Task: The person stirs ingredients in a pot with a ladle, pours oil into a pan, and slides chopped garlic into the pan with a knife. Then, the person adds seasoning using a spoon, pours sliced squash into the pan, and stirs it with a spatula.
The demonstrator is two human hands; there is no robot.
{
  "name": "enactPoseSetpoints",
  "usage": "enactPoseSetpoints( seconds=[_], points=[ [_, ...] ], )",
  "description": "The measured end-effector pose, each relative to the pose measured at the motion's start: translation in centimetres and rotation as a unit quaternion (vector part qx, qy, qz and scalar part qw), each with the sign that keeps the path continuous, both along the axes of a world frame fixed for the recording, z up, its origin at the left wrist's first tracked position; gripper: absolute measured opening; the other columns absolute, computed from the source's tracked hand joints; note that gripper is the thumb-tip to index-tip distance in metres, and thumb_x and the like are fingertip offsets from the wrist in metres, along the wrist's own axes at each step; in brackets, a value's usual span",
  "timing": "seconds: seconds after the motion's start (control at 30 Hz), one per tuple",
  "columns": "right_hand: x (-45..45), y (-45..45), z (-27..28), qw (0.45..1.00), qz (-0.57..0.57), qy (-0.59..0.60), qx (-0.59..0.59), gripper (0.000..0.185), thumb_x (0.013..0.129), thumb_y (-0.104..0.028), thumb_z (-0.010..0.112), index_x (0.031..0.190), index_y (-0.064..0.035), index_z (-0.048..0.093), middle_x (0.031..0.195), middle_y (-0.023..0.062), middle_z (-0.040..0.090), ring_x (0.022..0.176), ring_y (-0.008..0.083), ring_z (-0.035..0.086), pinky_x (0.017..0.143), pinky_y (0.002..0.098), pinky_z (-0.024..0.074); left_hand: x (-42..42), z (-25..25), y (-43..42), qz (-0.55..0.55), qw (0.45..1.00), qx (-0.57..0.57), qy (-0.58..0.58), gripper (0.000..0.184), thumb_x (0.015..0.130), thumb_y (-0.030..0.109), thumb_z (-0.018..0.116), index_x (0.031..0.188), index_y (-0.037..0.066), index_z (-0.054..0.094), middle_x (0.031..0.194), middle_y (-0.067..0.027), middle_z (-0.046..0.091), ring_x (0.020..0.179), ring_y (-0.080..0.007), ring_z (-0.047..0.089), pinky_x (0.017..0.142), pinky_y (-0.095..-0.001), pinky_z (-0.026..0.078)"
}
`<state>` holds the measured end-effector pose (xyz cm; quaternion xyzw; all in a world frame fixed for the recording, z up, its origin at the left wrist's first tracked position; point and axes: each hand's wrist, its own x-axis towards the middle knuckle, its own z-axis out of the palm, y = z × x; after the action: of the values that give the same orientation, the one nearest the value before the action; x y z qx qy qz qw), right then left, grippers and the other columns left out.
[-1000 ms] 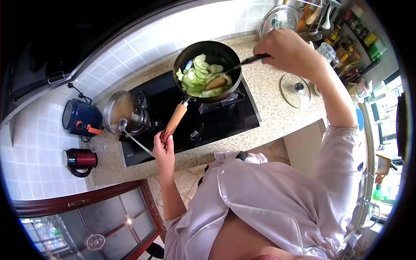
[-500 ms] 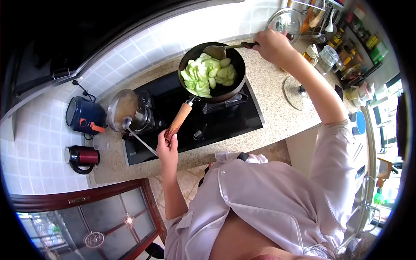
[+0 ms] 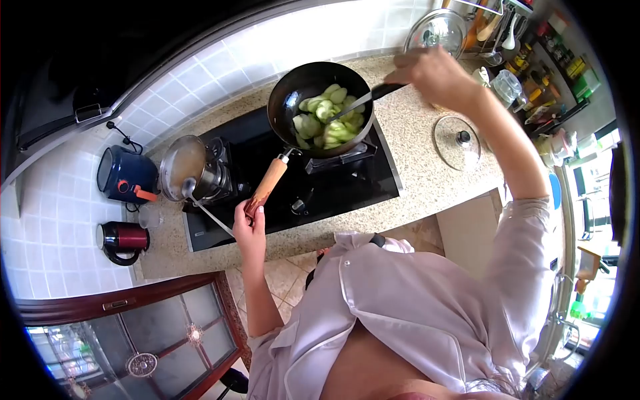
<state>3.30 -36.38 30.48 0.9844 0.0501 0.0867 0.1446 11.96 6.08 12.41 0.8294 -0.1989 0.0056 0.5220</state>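
Observation:
My left hand (image 3: 250, 225) is closed round the wooden handle of a dark wok (image 3: 283, 100) on the right burner. Pale green vegetable slices (image 3: 327, 117) lie heaped toward the right and near side of the wok. In my right hand (image 3: 433, 77), slightly blurred, is the black handle of a spatula (image 3: 361, 100). The spatula's metal shaft slopes down into the slices, and its blade is hidden among them.
A pot (image 3: 183, 168) with a ladle (image 3: 189, 187) in it stands on the left burner of the black hob (image 3: 267, 220). A glass lid (image 3: 453, 150) lies on the counter to the right; another lid (image 3: 437, 33) leans at the back. A red kettle (image 3: 125, 240) stands far left.
The spatula has come down from the wok's far rim into the slices, its handle now steeper. The slices have shifted to the right, baring the wok's left side.

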Motion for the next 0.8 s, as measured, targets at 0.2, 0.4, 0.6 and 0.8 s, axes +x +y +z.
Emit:
enactPoseSetpoints(
  seconds=[0.2, 0.4, 0.6, 0.8],
  points=[
    [-2.6, 1.1, 5.4, 0.999, -0.020, -0.013, -0.023, 0.019, 0.084, -0.001, 0.058, 0.088, -0.0129, 0.071, 0.086, 0.0038, 0.067, 0.085, 0.0180, 0.066, 0.077, 0.0297, 0.0567, -0.1, -0.1, -0.2, 0.007, 1.000, -0.010, -0.003, 0.023, 0.090, 0.009, 0.059, 0.110, -0.001, 0.054, 0.092, -0.0074, 0.060, 0.073, -0.0091, 0.054, 0.063, -0.0224, 0.046],
    [1.2, 4.6, -1.6, 0.983, -0.078, 0.148, -0.081, 0.014, 0.090, -0.015, 0.056, 0.097, -0.0026, 0.058, 0.094, 0.0128, 0.061, 0.085, 0.0234, 0.065, 0.075, 0.0352, 0.0543, -0.1, -0.1, -0.2, 0.011, 1.000, -0.010, 0.002, 0.024, 0.090, 0.008, 0.059, 0.111, -0.001, 0.053, 0.094, -0.0080, 0.060, 0.075, -0.0098, 0.056, 0.064, -0.0223, 0.046],
    [1.8, 2.4, 2.0, 0.967, -0.197, 0.073, 0.143, 0.022, 0.087, -0.020, 0.059, 0.093, 0.0007, 0.063, 0.091, 0.0192, 0.065, 0.087, 0.0321, 0.066, 0.076, 0.0418, 0.0541, -0.4, 0.4, -0.2, 0.012, 1.000, -0.007, 0.015, 0.024, 0.090, 0.009, 0.059, 0.111, -0.002, 0.053, 0.093, -0.0082, 0.061, 0.077, -0.0099, 0.057, 0.065, -0.0223, 0.048],
    [3.9, 2.2, 2.4, 0.961, -0.253, 0.072, 0.083, 0.024, 0.081, -0.021, 0.060, 0.092, -0.0004, 0.065, 0.093, 0.0200, 0.066, 0.086, 0.0318, 0.067, 0.076, 0.0410, 0.0538, -0.2, 0.0, -0.1, 0.011, 1.000, -0.007, 0.006, 0.025, 0.090, 0.010, 0.059, 0.112, -0.002, 0.053, 0.092, -0.0094, 0.061, 0.076, -0.0113, 0.059, 0.065, -0.0232, 0.048]
  ],
)
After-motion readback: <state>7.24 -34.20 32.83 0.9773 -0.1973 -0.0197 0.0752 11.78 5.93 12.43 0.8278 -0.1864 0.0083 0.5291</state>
